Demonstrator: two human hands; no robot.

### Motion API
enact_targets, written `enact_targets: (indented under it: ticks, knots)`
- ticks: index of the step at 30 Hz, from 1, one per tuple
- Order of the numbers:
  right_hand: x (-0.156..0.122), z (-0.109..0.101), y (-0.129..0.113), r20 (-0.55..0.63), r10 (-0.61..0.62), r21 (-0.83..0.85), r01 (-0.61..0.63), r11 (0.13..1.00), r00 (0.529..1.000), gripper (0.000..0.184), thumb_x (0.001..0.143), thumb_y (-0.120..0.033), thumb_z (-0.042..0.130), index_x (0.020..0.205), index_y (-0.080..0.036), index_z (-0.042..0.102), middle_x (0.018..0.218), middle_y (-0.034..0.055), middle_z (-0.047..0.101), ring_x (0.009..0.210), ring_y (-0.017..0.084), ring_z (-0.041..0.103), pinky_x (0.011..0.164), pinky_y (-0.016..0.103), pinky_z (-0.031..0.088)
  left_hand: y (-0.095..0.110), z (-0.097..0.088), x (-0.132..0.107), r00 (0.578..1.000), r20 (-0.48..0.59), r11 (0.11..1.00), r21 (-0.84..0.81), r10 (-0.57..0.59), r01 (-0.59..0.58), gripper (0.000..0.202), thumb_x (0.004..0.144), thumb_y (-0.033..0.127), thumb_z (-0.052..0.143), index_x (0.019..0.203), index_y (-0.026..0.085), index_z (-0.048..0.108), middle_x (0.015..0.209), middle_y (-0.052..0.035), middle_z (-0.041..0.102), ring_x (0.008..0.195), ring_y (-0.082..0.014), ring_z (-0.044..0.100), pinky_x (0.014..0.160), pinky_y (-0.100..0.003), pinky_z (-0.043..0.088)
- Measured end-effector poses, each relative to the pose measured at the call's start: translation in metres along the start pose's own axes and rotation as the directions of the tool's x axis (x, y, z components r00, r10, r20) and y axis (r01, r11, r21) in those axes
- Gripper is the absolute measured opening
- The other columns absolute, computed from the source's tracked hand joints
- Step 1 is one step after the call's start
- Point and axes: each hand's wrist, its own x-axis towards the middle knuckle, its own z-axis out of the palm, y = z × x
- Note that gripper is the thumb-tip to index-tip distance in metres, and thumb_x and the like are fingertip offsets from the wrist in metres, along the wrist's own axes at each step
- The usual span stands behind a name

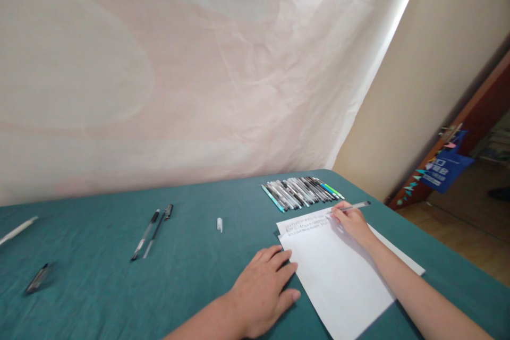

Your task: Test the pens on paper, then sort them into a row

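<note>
A pen [356, 205] is pinched in my right hand [350, 222], its tip down near the upper part of a white sheet of paper [338, 281]. Several lines of small handwriting run along the top of the sheet. Another sheet [402, 255] lies partly hidden underneath. My left hand [265, 289] rests flat with fingers spread, its fingertips at the paper's left edge. A whitish pen cap [219, 224] lies on the cloth beyond my left hand.
A tight row of several pens [303, 193] lies behind the paper. Further left are a pen [145, 235], a thin dark refill or pen [154, 234], a dark cap [169, 211], a dark clear piece [37, 278] and a white stick-like object [18, 230]. Green cloth [191, 276] covers the table.
</note>
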Motion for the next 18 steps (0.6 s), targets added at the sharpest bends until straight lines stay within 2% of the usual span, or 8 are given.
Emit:
enact_targets:
  ticks: [9, 14, 18]
  knots:
    - [0.0016, 0.0000, 0.0017, 0.032, -0.067, -0.073, 0.069, 0.995, 0.997, 0.019, 0.072, -0.035, 0.048, 0.063, -0.018, 0.053, 0.048, -0.0026, 0.051, 0.041, 0.009, 0.044, 0.041, 0.021, 0.033, -0.0037, 0.0085, 0.0006, 1.000, -0.030, 0.999, 0.035, 0.003, -0.002, 0.048, 0.086, 0.047, 0.025, 0.127, 0.026, 0.038, 0.135, -0.0035, 0.036, 0.125, -0.0238, 0.027, 0.102, -0.042, 0.022]
    - [0.0029, -0.0001, 0.0036, 0.032, -0.104, -0.195, 0.109, 0.975, 0.994, 0.021, 0.071, -0.037, 0.048, 0.065, -0.018, 0.055, 0.048, -0.0026, 0.051, 0.044, 0.011, 0.046, 0.044, 0.022, 0.034, -0.0038, 0.0083, 0.0017, 0.999, -0.036, 0.999, 0.044, 0.007, -0.006, 0.048, 0.086, 0.047, 0.026, 0.127, 0.026, 0.039, 0.135, -0.0038, 0.037, 0.124, -0.0236, 0.027, 0.102, -0.042, 0.023]
    - [0.0031, -0.0003, 0.0049, 0.042, -0.089, -0.152, 0.094, 0.984, 0.995, 0.021, 0.073, -0.036, 0.048, 0.065, -0.018, 0.053, 0.048, -0.0033, 0.051, 0.043, 0.010, 0.045, 0.043, 0.022, 0.034, -0.0036, 0.0067, 0.0014, 1.000, -0.031, 0.999, 0.039, 0.004, -0.003, 0.047, 0.086, 0.047, 0.026, 0.127, 0.027, 0.039, 0.135, -0.0035, 0.036, 0.125, -0.0234, 0.027, 0.102, -0.042, 0.022]
